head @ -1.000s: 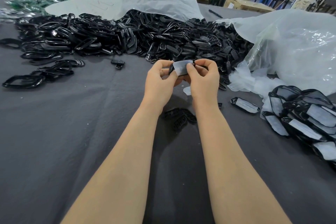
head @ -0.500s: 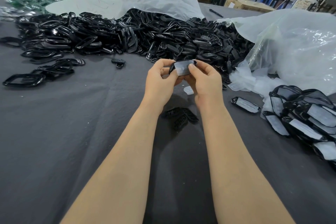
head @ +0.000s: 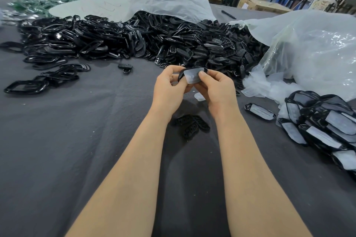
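Observation:
A small black plastic frame with a grey film patch (head: 191, 76) is held up over the dark cloth, between both hands. My left hand (head: 169, 90) grips its left end with curled fingers. My right hand (head: 217, 90) holds the right end, its thumb pressing on the grey film. Below the hands, a few black grille inserts (head: 191, 124) lie on the cloth between my forearms.
A long heap of black frames and inserts (head: 134, 40) crosses the table behind the hands. Finished film-covered pieces (head: 323, 127) are stacked at the right, one lone piece (head: 260, 111) beside them. Clear plastic bags (head: 312, 52) lie at right and back. Loose frames (head: 27, 87) sit left.
My right thumb has slid across the grey film toward its right side, and the piece has turned slightly. Both hands stay in the same spot.

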### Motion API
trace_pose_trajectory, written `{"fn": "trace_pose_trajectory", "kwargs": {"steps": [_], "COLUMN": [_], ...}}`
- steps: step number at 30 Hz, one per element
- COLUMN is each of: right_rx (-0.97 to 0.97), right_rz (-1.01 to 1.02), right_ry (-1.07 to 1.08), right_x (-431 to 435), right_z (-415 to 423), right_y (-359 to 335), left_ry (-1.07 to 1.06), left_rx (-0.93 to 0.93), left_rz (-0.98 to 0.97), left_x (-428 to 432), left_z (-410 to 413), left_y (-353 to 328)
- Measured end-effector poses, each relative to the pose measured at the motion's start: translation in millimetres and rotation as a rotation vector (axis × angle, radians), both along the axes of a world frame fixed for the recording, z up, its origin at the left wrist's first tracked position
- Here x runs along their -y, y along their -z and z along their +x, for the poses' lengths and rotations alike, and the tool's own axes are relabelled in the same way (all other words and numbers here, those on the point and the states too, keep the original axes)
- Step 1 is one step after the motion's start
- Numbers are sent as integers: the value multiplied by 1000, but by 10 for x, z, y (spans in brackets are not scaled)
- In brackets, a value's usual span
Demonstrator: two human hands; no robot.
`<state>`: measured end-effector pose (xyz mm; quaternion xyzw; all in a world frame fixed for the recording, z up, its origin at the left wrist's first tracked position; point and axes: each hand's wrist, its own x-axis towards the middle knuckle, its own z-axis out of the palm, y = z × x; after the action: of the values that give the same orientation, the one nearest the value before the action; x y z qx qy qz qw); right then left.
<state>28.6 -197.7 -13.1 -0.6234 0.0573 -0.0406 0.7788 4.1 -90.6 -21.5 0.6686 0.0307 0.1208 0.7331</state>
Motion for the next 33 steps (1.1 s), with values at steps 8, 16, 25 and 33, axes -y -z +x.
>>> {"fn": "trace_pose_trajectory", "kwargs": {"steps": [8,16,25,33], "right_rx": [-18,13,45,158], "right_rz": [26,-73,-138,-415], "right_ry": [2,-14,33,167], "right_x": [-10,38,-14,-84], "right_z": [-13,-6,-13,-88], "right_y": [-29,-16,10,-16], "left_ry": [3,-22,-62,-76], "left_rx": [4,-14,-18,-28], "left_rz": [0,6,69,62], "left_x": [15,-4,2,1], "left_z": [-2,26,15,8], "left_y": [-3,9,14,3]}}
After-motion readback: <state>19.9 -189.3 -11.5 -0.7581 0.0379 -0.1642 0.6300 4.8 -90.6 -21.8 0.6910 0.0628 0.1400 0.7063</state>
